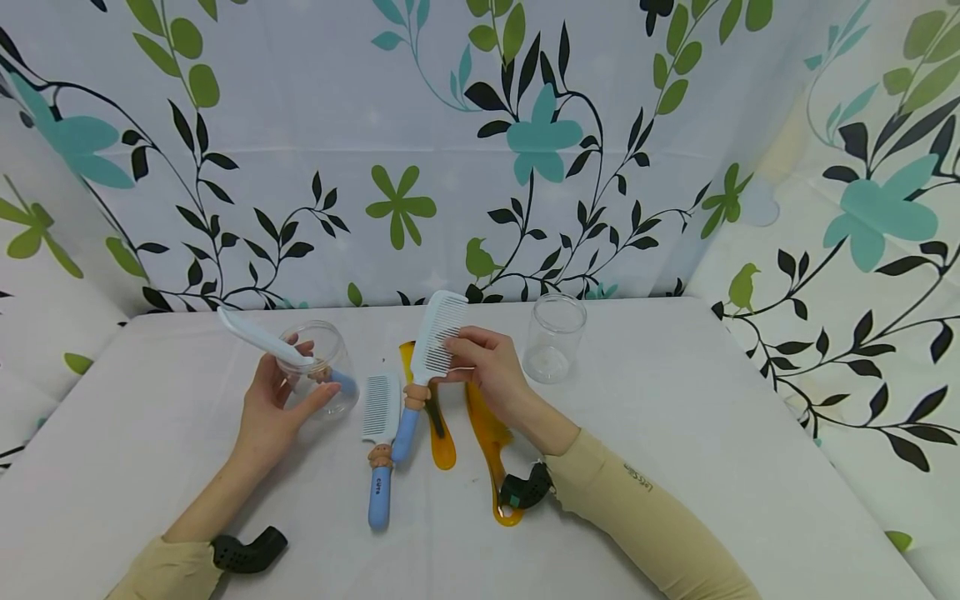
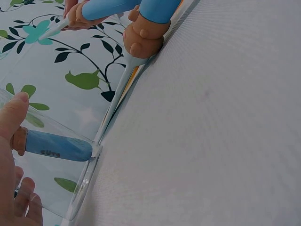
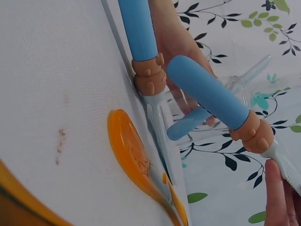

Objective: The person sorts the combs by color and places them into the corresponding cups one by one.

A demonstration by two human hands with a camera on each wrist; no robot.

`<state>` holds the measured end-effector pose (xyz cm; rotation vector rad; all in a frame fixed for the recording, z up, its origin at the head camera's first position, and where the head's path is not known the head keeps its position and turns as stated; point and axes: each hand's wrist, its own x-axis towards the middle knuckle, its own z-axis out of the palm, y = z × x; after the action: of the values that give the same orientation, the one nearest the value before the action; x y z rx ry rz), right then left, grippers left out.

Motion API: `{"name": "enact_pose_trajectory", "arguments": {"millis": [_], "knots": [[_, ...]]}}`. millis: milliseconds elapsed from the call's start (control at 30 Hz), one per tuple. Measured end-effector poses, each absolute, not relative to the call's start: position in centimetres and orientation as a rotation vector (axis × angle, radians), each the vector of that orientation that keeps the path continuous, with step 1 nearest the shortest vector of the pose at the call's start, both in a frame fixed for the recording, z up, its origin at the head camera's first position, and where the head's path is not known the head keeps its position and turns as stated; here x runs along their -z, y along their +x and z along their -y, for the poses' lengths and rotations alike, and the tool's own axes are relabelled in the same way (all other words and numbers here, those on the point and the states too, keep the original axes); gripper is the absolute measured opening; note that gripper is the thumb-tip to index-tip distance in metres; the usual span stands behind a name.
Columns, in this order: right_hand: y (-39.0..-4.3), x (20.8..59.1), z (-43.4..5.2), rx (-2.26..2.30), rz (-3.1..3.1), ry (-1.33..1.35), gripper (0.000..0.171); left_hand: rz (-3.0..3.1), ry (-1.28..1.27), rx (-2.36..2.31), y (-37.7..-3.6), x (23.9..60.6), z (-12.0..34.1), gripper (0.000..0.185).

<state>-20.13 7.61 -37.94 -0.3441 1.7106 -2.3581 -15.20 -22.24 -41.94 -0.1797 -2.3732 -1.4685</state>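
Note:
My left hand (image 1: 309,372) grips a clear plastic jar (image 1: 335,340), tilted toward the middle of the table. A white comb with a blue handle (image 1: 264,337) sticks out of it; the handle (image 2: 59,147) shows through the jar wall (image 2: 70,188). My right hand (image 1: 454,357) pinches the toothed head of a second white comb (image 1: 438,332), lifted with its blue handle (image 3: 207,96) pointing down. A third white comb (image 1: 379,450) lies flat between my hands, and its bear-shaped collar (image 2: 143,34) shows in the left wrist view.
Two amber combs (image 1: 441,433) (image 1: 491,450) lie on the white table (image 1: 675,433) under and beside my right hand. A second clear jar (image 1: 555,337) stands upright at the back right. Floral curtains (image 1: 480,150) close in the back and sides.

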Motion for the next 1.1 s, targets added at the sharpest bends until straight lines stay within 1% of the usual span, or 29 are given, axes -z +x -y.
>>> {"name": "enact_pose_trajectory", "arguments": {"millis": [700,1100], "knots": [[-19.9,37.4,-7.6,2.362,-1.705,-0.336,0.033,2.371,-0.185,1.467,-15.2,41.9,22.3,0.082],[-19.8,36.8,-7.7,2.401,-1.678,-0.310,0.031,2.373,-0.177,1.480,-15.2,41.9,22.2,0.083]]}}
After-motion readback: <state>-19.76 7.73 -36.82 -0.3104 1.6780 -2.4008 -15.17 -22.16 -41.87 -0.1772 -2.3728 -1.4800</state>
